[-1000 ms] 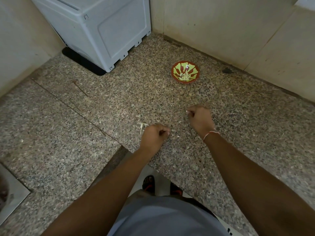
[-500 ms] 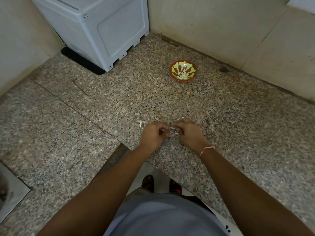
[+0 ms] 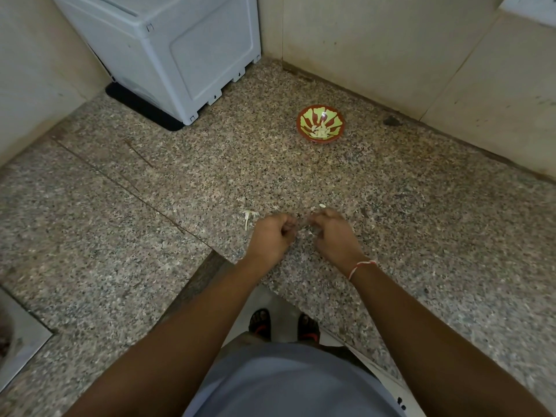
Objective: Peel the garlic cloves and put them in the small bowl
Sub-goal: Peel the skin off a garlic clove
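Closest to us, at the bottom of the view, we saw our own grey shirt (image 3: 288, 386) and, below it, two sandalled feet (image 3: 282, 325) on a pale floor. Both bare forearms reached forward over a speckled granite counter (image 3: 421, 221). A red and white thread bracelet (image 3: 361, 266) circled the right wrist.

Our left hand (image 3: 272, 236) and right hand (image 3: 332, 233) met just above the counter, fingertips almost touching. Both had their fingers curled inward, as if pinching something small between them. We could not tell what they gripped, because the spot between the fingertips was blurred and too small to read. It may have been a garlic clove, but that was not plain.

Just left of the left hand lay a pale scrap of garlic peel (image 3: 248, 216) on the stone. A tiny white fragment (image 3: 322, 205) sat just beyond the right hand.

Farther back, well apart from the hands, stood the small bowl (image 3: 320, 123), red outside with a green and red pattern inside. Pale peeled garlic cloves (image 3: 320, 132) rested in its bottom.

Farthest away, a white plastic appliance (image 3: 180, 49) stood in the left corner on a black mat (image 3: 141, 108), against beige walls (image 3: 376, 46). At the far left edge, a metal sink rim (image 3: 21, 341) showed.
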